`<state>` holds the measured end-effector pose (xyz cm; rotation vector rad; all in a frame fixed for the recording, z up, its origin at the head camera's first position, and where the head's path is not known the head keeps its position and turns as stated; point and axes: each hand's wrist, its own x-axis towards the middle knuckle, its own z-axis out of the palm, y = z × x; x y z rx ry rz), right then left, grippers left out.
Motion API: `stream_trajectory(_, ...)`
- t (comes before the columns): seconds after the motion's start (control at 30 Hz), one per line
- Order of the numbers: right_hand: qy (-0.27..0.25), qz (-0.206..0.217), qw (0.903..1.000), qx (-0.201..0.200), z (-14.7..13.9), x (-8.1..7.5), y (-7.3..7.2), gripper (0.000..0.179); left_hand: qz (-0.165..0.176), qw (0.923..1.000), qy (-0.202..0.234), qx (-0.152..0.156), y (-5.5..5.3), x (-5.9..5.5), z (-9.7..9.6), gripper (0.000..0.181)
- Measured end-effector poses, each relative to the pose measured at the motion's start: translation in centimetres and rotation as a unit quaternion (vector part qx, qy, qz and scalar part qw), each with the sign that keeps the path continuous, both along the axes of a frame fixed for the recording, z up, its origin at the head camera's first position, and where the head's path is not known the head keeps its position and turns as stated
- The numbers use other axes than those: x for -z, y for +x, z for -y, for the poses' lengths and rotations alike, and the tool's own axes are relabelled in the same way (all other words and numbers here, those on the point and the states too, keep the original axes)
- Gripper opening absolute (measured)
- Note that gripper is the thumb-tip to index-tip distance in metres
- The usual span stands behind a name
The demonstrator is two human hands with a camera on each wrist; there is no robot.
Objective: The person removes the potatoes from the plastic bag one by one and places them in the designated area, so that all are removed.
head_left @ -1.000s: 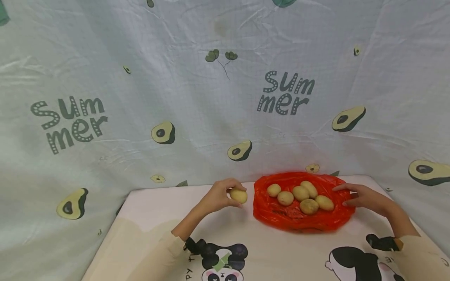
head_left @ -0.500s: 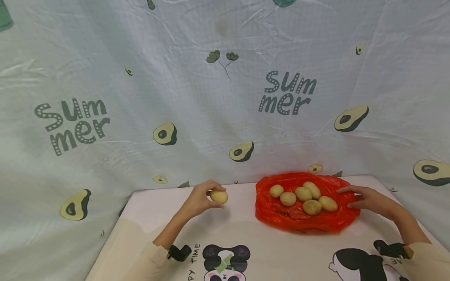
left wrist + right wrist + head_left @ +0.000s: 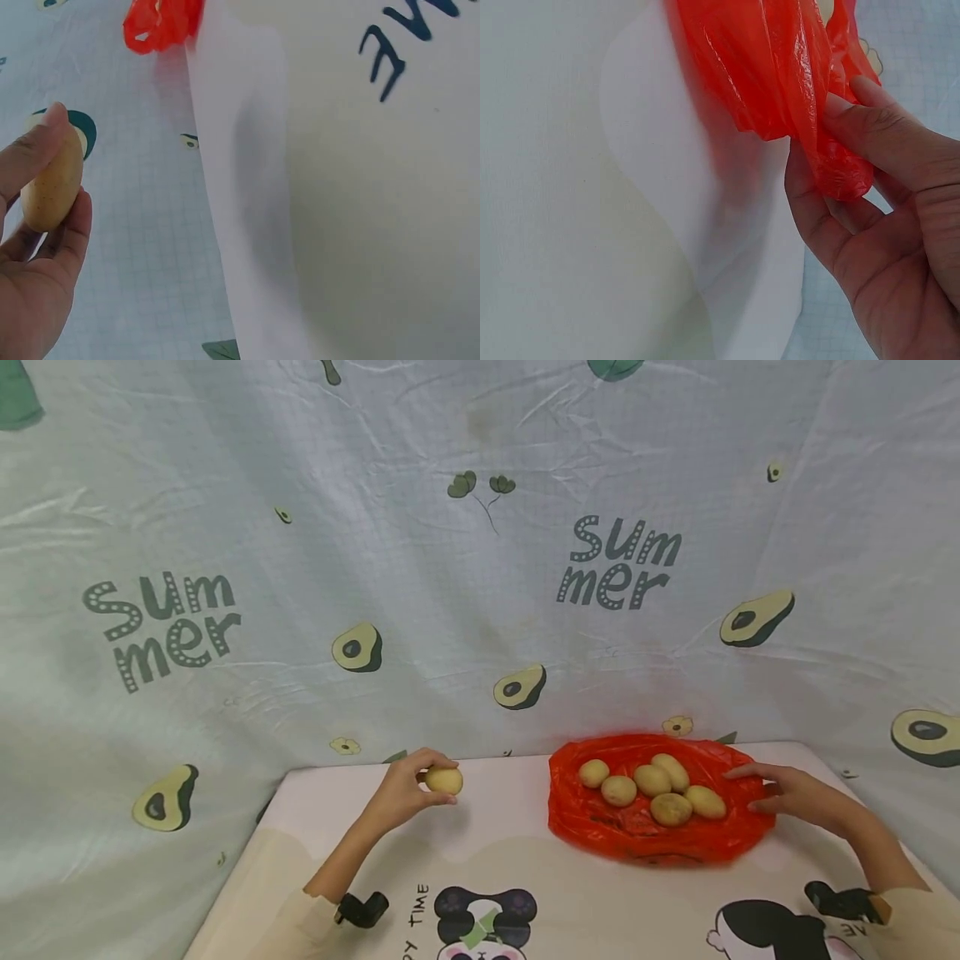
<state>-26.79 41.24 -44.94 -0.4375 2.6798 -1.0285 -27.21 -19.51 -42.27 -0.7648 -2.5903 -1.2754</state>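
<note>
My left hand point(image 3: 405, 791) holds a yellow potato point(image 3: 445, 781) between thumb and fingers, off to the left of a red plastic bag point(image 3: 585, 827). The left wrist view shows the same potato point(image 3: 56, 184) pinched by the left hand point(image 3: 45, 277), with the table surface beside it. Several potatoes point(image 3: 671, 809) lie in the opened red bag. At the bag's right rim, my right hand point(image 3: 802, 793) grips the plastic. Up close in the right wrist view, the right hand point(image 3: 892, 247) has the bag's folded edge point(image 3: 840, 169) between thumb and fingers.
A pale table point(image 3: 495, 843) with printed cartoon figures lies under the bag. Behind it hangs a light cloth point(image 3: 420, 577) printed with avocados and lettering, close to the table's back edge.
The left hand has carried the potato leftward, away from the bag. My right hand stays on the bag's right rim. The whole head view has shifted slightly.
</note>
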Motion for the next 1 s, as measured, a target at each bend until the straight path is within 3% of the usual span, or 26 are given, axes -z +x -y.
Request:
stream_trajectory(0.73, 0.003, 0.012, 0.9999, 0.0, 0.4, -0.1, -0.3, 0.052, 0.011, 0.9989, 0.016, -0.044, 0.1, 0.2, 3.2, 0.046)
stream_trajectory(1.0, 0.013, 0.011, 0.9999, 0.003, 0.0, -0.1, 0.0, 0.052, 0.029, 0.9972, 0.021, -0.065, -0.5, 1.0, 4.3, 0.045)
